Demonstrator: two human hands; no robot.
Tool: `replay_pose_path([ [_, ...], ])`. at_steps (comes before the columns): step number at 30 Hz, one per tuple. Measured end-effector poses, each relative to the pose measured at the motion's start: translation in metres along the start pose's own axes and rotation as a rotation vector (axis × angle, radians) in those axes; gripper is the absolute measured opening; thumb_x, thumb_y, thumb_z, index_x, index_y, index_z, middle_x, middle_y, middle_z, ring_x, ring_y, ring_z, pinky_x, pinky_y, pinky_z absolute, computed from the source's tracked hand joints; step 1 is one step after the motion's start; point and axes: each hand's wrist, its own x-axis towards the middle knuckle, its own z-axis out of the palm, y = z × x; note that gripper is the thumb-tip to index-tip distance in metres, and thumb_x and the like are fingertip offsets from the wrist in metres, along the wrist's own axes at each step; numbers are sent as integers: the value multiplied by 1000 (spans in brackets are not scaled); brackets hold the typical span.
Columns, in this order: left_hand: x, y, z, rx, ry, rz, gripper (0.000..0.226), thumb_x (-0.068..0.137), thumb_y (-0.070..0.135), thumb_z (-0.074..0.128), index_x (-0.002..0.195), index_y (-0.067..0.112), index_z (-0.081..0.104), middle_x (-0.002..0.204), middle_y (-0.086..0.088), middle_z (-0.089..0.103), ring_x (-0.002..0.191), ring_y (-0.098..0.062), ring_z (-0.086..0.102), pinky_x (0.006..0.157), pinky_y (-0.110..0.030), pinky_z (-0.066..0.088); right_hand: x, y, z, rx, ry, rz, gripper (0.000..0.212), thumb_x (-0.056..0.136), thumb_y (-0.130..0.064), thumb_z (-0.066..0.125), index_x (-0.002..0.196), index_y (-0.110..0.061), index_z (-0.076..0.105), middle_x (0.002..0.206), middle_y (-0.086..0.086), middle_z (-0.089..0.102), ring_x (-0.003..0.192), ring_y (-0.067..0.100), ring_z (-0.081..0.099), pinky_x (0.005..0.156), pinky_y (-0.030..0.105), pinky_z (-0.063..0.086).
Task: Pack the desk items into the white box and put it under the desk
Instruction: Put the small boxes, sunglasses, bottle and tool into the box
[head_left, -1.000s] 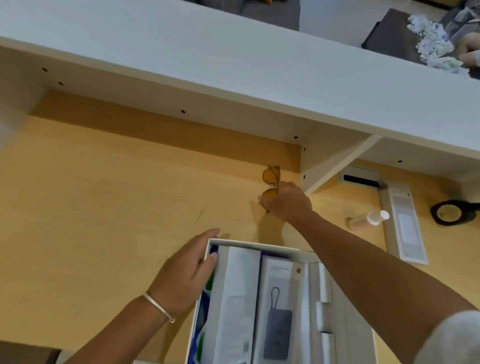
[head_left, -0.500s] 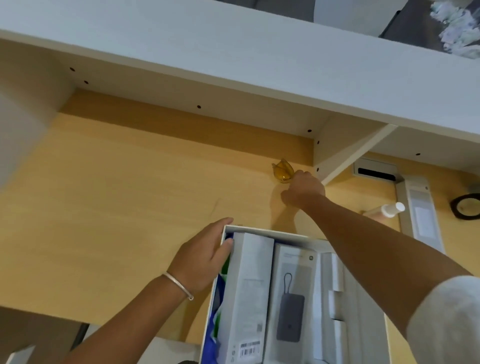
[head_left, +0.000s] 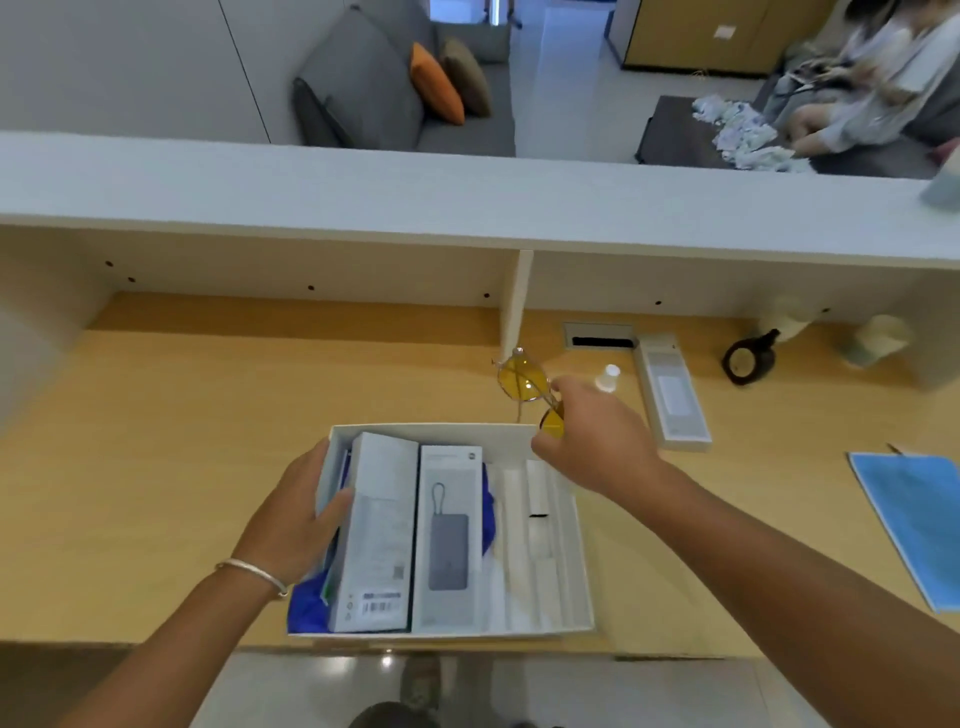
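Yellow-lensed, thin metal-framed glasses (head_left: 524, 383), pinched by the right hand (head_left: 597, 441), look light and fragile: best held by the frame. Left hand (head_left: 296, 514) grips the white cardboard box (head_left: 576, 525).

1. in front of you runs a wooden desk top (head_left: 156, 467), pale yellow-brown, with a white raised counter shelf (head_left: 467, 202) across its far side — small dark holes dot the shelf's underside.
2. a white upright divider (head_left: 517, 301) stands under that shelf, and just to its right a cable slot (head_left: 600, 340) is set into the desk.
3. beyond the counter you see a grey sofa (head_left: 374, 93) carrying an orange cushion (head_left: 436, 91) and a brown cushion (head_left: 467, 78).
4. pale wall panels (head_left: 119, 62) rise at the far left — wooden cabinets (head_left: 701, 36) stand at the far right.
5. the glossy floor (head_left: 322, 691) by your feet reflects a spot of light.
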Motion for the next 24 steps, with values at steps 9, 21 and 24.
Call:
replay_pose_path([
  [9, -54, 15, 23, 275, -33, -43, 74, 92, 43, 54, 152, 28, 13, 161, 2, 8, 148, -18, 11, 114, -42, 28, -90, 1, 5, 122, 42, 4, 39, 81, -38, 61, 116, -23, 50, 102, -4, 57, 80, 15, 52, 62, 28, 40],
  [21, -48, -4, 28, 251, -49, 118, 69, 93, 43, 54, 150, 19, 25, 160, -6, 15, 146, -21, 17, 116, -35, 23, -106, -28, -20, -115, -157, 233, 34, 80, -42, 59, 104, -19, 51, 82, -5, 53, 76, 17, 54, 58, 31, 39],
  [24, -53, -12, 35, 282, -35, 151, 67, 93, 46, 51, 150, 22, 26, 160, -5, 17, 146, -22, 20, 117, -37, 24, -82, -45, 15, -187, -209, 275, 34, 82, -41, 61, 105, -16, 52, 81, -4, 47, 77, 19, 52, 59, 30, 39],
])
